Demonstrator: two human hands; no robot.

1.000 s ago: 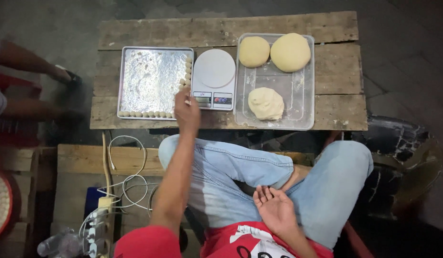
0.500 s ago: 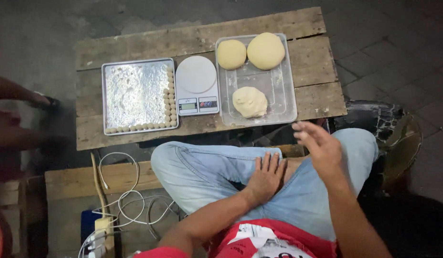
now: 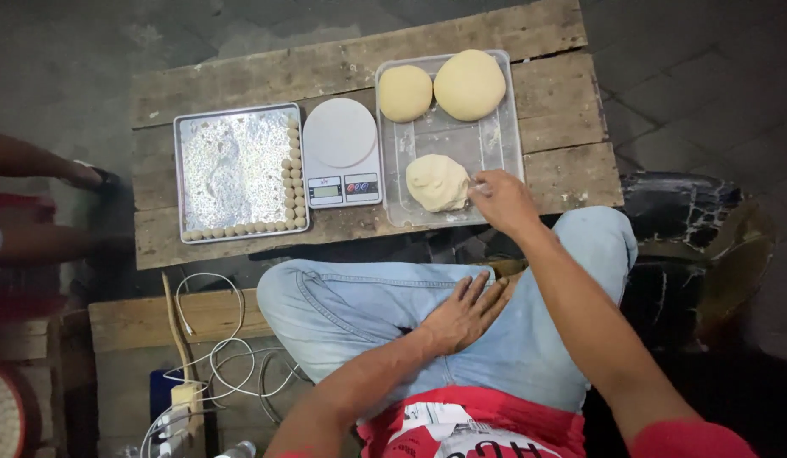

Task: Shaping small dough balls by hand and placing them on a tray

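since half a second ago, right hand (image 3: 502, 200) has reached forward to the rough dough lump (image 3: 437, 181) at six o'clock in the clear tray (image 3: 505, 136) on the worktop (image 3: 240, 85), fingertips pinching its edge. left hand (image 3: 466, 310) rests flat, fingers spread, on the thigh. best to pinch small and pull cleanly.

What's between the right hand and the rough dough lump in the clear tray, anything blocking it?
Nothing visible. The right hand is already at the dough lump's right edge inside the clear tray, fingertips at or on it. The two smooth dough balls sit further back, clear of the hand.
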